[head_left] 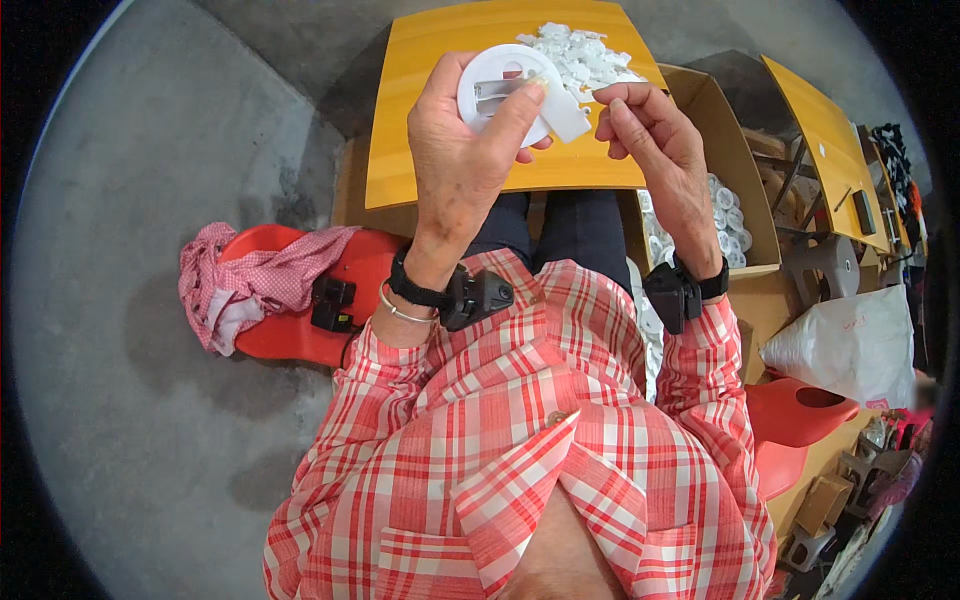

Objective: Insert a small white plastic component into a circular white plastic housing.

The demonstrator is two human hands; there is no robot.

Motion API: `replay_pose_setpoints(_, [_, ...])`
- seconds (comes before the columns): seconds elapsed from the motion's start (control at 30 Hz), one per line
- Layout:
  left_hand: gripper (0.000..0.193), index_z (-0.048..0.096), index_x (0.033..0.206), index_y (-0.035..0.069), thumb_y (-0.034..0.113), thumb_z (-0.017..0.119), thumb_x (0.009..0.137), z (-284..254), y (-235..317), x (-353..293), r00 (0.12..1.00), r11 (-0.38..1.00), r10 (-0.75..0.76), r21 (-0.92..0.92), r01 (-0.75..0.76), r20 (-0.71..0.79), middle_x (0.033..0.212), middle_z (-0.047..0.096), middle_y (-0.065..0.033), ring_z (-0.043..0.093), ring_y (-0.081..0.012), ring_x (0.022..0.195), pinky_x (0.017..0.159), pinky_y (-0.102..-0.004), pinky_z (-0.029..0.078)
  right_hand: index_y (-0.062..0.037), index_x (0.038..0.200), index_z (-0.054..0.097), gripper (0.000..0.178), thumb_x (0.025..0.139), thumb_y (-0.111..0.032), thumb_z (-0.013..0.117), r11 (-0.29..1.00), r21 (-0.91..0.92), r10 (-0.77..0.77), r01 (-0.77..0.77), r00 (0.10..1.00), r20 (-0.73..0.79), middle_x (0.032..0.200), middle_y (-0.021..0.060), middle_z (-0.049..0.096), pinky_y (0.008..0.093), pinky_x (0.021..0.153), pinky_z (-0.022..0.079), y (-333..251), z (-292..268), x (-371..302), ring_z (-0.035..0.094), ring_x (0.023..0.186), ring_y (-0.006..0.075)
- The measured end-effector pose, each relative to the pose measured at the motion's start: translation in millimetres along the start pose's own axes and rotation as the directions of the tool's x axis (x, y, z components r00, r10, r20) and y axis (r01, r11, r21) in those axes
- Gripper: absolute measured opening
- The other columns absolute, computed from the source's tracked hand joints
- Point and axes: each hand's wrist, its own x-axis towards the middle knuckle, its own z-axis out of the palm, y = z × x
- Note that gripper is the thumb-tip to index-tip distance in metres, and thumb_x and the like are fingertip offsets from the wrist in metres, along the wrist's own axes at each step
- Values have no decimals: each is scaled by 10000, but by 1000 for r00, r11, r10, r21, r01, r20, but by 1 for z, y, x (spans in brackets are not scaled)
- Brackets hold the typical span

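Note:
My left hand (470,145) grips a round white plastic housing (482,72) above the yellow table (430,110). An open rectangular compartment with metal contacts shows in its face. My left thumb presses on a flat white rectangular piece (567,117) that juts past the housing's right side, probably a cover. Just right of that piece is my right hand (655,135), its thumb and fingers curled together. Whatever they pinch, if anything, is too small to make out. Behind the hands, a heap of small white plastic parts (590,58) lies on the table.
An open cardboard box (755,190) with many round white pieces (730,220) stands right of the table. At left, a red stool (285,325) carries a pink checked cloth (300,265) and a small black device (332,303). A white sack (850,345) and another red stool (790,420) are at right.

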Motion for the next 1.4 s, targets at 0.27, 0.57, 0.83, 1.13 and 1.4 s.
replay_pose_setpoints(0.27, [264, 526, 974, -5, 143, 663, 803, 4, -8, 0, 998, 998, 51, 42, -50, -23, 837, 638, -101, 635, -125, 611, 455, -202, 483, 2, 931, 603, 175, 842, -143, 642, 959, -239, -192, 149, 967, -165, 743, 31, 619, 210, 617, 469, -6, 22, 1, 565, 654, 75])
replay_pose_setpoints(0.57, [419, 457, 1190, -7, 95, 630, 822, -9, -19, 5, 955, 938, -33, -320, 131, 294, 1049, 600, -123, 653, -191, 819, 734, -271, 526, -4, 830, 595, 95, 812, -81, 647, 833, -522, -312, 182, 934, -174, 692, 60, 611, 226, 569, 461, -19, 8, 7, 568, 606, 94])
replay_pose_setpoints(0.83, [498, 356, 1258, -11, 17, 607, 829, -13, -9, 4, 907, 969, -63, -191, 155, 415, 1072, 585, -144, 649, -223, 853, 753, -300, 529, -11, 856, 619, 92, 820, -91, 647, 779, -556, -397, 291, 915, -77, 716, 58, 621, 225, 596, 476, -31, -4, 14, 575, 618, 103])
replay_pose_setpoints(1.13, [589, 383, 1246, 6, 95, 717, 769, -16, -9, 2, 889, 971, 72, -237, 42, 452, 1070, 583, -104, 620, -189, 935, 794, -296, 527, 5, 854, 604, 78, 800, -15, 656, 715, -574, -456, 400, 888, 52, 820, 27, 572, 185, 632, 427, -72, 1, 16, 520, 697, 75])
replay_pose_setpoints(1.4, [617, 427, 1239, 47, 111, 761, 725, -18, 1, 0, 873, 988, 50, -151, 28, 485, 1133, 556, -63, 550, -154, 1050, 916, -295, 444, -10, 860, 607, 92, 798, -53, 659, 502, -656, -573, 563, 785, 236, 882, 37, 565, 211, 657, 452, -91, 5, 19, 532, 761, 99])
